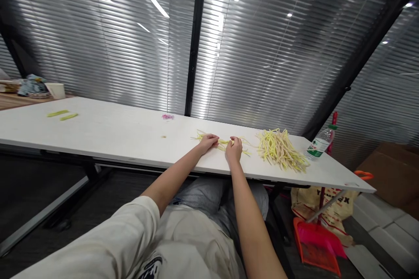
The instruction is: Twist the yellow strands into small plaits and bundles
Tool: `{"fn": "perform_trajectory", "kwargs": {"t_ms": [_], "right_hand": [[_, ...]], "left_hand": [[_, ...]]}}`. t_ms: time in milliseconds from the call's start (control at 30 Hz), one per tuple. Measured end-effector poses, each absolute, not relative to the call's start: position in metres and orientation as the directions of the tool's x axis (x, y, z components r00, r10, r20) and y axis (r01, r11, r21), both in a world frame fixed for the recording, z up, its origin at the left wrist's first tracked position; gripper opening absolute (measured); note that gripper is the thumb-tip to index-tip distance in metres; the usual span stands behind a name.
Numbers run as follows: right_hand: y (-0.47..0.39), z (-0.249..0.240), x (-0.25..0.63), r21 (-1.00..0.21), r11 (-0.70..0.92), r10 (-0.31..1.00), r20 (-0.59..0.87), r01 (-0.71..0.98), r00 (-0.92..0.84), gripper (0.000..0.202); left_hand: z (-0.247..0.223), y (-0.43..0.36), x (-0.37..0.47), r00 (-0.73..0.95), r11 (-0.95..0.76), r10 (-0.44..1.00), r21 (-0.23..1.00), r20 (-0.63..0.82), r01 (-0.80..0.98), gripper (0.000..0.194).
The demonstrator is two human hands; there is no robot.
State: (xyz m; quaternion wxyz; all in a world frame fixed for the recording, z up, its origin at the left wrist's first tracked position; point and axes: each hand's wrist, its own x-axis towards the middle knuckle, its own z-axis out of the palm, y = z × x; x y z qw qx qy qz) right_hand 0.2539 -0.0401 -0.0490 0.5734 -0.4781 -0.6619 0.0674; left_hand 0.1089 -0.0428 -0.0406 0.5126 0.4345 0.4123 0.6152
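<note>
Between my hands, several thin yellow strips (221,142) lie on the white table (131,139), with ends sticking out on both sides. My left hand (208,141) is closed at their left part, thumb and fingers pinched together. At the right part, my right hand (233,148) has its fingers curled in and closed on the strips. To the right of it lies a large loose pile of yellow and pale strips (280,150). What exactly sits between my fingertips is too small to make out fully.
Two yellow bundles (63,115) lie at the table's far left. Small pink pieces (168,117) lie near the back edge. A plastic bottle (321,143) stands at the right end. Below are a red dustpan (316,246) and a bag (327,205). A white cup (55,90) stands far left.
</note>
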Motion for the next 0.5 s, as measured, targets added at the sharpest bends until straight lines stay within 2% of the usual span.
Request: {"fn": "perform_trajectory", "kwargs": {"t_ms": [500], "right_hand": [[-0.0374, -0.0528, 0.2571, -0.515, 0.628, 0.699, 0.702, 0.584, -0.134, 0.024]], "left_hand": [[-0.0448, -0.0396, 0.1153, -0.037, -0.207, 0.978, 0.963, 0.204, -0.173, 0.016]]}}
